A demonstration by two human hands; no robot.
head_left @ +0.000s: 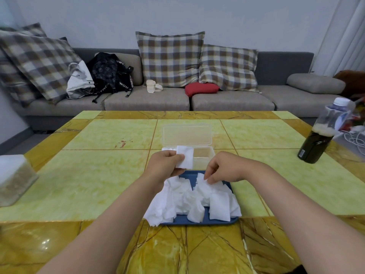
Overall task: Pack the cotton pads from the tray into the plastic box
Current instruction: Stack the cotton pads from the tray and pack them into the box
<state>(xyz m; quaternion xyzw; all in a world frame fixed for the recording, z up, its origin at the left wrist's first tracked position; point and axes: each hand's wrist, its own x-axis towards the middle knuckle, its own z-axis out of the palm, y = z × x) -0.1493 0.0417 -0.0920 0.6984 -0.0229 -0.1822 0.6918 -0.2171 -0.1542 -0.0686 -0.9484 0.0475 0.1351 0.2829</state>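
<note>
Two bare forearms, entering from the near edge and converging over a yellow tiled worktop [98, 175]. Blue tray [197, 221], near centre, heaped with loose white cotton pads [197, 200], some spilling over its left rim onto the worktop. Left hand [166, 165], above the tray's far left corner, fingers closed on a small stack of cotton pads [184, 159] held over the left part of the box. Right hand [223, 168], above the tray's far right part, thumb and fingertips pinched on the top of one pad in the heap. Clear plastic box [203, 158], just beyond the tray, lid [186, 134] hinged back and standing open; some pads already at its left end, right part showing bare. Dark bottle [318, 139] with pale cap, far right of worktop, well apart from hands. Translucent container [13, 180], left edge of worktop. Grey sofa [148, 99] behind, carrying plaid cushions [169, 58], black backpack [110, 72], red cushion [201, 89].
</note>
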